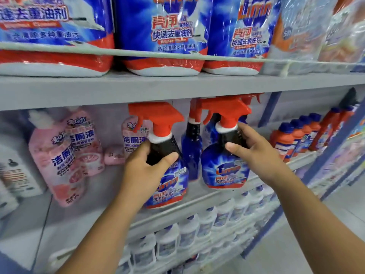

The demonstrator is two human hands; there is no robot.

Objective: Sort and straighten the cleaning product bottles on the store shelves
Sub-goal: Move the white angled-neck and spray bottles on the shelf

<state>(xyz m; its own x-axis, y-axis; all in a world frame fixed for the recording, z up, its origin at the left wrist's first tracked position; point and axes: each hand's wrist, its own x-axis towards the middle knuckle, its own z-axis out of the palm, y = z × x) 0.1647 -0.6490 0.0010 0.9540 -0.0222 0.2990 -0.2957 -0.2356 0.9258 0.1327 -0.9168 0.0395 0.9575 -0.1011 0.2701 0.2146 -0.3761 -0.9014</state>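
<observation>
We have both hands up at the middle shelf (197, 206), each wrapped round a spray bottle. Our left hand (146, 171) grips the left bottle (169, 182) at its black neck, thumb across the front and fingers curled behind, just under the white collar and red trigger head (156, 117). Our right hand (254, 153) grips the right bottle (223, 171) the same way, thumb on the front of the black neck, fingers curled round the far side. Both bottles are blue with red and white labels, stand about upright near the front of the shelf, and are close side by side without touching. The left one leans a little and sits lower in view.

Between and behind them stands a third bottle (192, 147), blue, turned so we see its narrow side. More red triggers show behind the right bottle.

To the left on the same shelf lie pink pouches (63, 155), tilted against one another, and further left a white container (17, 175), blurred. To the right stand orange bottles (292, 139) with blue caps in a row running back.

On the shelf above sit large blue refill packs (164, 34) behind a rail. Below, rows of white bottles (185, 234) fill the lower shelves.
</observation>
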